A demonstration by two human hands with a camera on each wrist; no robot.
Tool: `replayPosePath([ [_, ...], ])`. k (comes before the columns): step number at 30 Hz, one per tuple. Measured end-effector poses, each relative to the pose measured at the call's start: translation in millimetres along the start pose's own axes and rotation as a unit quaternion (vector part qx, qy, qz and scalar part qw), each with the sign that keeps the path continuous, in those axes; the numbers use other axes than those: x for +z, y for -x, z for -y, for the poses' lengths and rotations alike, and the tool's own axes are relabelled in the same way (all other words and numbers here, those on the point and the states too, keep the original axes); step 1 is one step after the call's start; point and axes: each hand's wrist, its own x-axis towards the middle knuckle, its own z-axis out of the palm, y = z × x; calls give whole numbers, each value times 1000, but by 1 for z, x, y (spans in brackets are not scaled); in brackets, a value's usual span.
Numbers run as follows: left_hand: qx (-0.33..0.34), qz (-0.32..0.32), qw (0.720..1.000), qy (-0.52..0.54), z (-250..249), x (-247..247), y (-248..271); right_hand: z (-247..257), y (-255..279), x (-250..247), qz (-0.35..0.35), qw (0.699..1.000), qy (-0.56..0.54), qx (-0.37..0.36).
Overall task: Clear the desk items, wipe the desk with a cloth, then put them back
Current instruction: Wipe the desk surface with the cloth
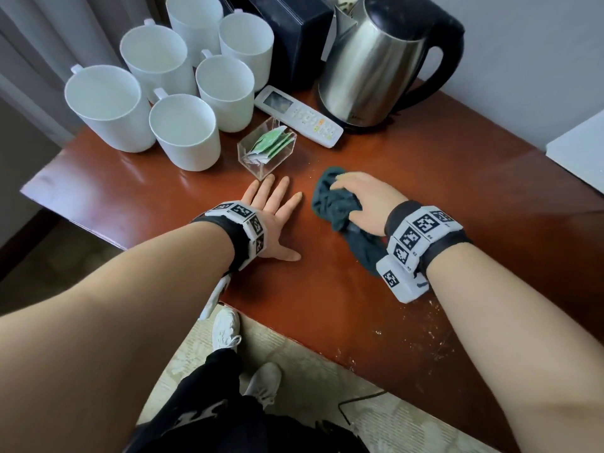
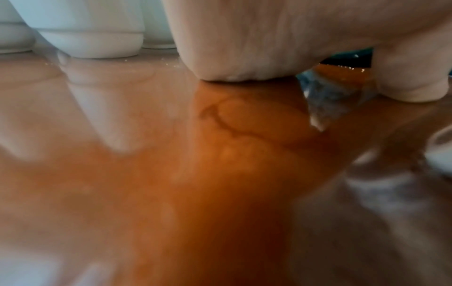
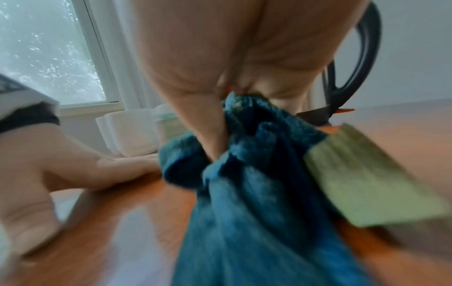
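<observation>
My right hand [image 1: 359, 197] grips a bunched dark teal cloth [image 1: 333, 204] against the red-brown desk [image 1: 425, 178]; in the right wrist view the cloth [image 3: 244, 183] hangs from my curled fingers [image 3: 210, 135]. My left hand [image 1: 274, 210] lies flat on the desk with straight fingers, just left of the cloth and just below a clear box of green tea sachets [image 1: 266, 147]. Several white mugs [image 1: 183, 132] stand at the back left. A white remote [image 1: 297, 116] and a steel kettle [image 1: 372, 60] sit behind the box.
A dark box [image 1: 294, 31] stands at the back behind the mugs. A white object [image 1: 578, 145] shows at the right edge. The desk's near edge [image 1: 294, 331] runs diagonally above my shoes and the carpet. Mug bases [image 2: 90, 44] fill the left wrist view's top left.
</observation>
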Motion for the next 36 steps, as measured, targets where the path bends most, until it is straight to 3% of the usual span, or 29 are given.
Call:
replayPosePath([
  [2,1,-6,1000,6,0,1,-1,-2,-3,1,-95,993,-57,37],
  [4,0,-10,1000,11,0,1,-1,4,-10,4,-119,989,-73,44],
  [10,2,-25,1000,0,0,1,1,23,-29,13,-47,999,-11,4],
  [15,12,-37,999,4,0,1,3,12,-7,6,10,999,45,-14],
  [19,17,-45,999,0,2,2,2,-13,20,-2,73,996,53,26],
  [21,20,-42,999,1,3,1,2,-15,21,-7,20,999,12,47],
  [23,21,-39,999,3,2,1,3,-11,9,-7,-83,995,-40,40],
  [25,19,-32,999,1,2,1,2,-3,-6,-1,-107,993,-44,32],
  [28,16,-18,1000,2,2,0,2,7,-20,17,-67,997,10,47],
  [32,21,-19,1000,10,3,-1,2,8,4,24,-80,995,13,57],
  [36,25,-9,1000,2,4,-2,2,5,55,35,62,996,29,57],
])
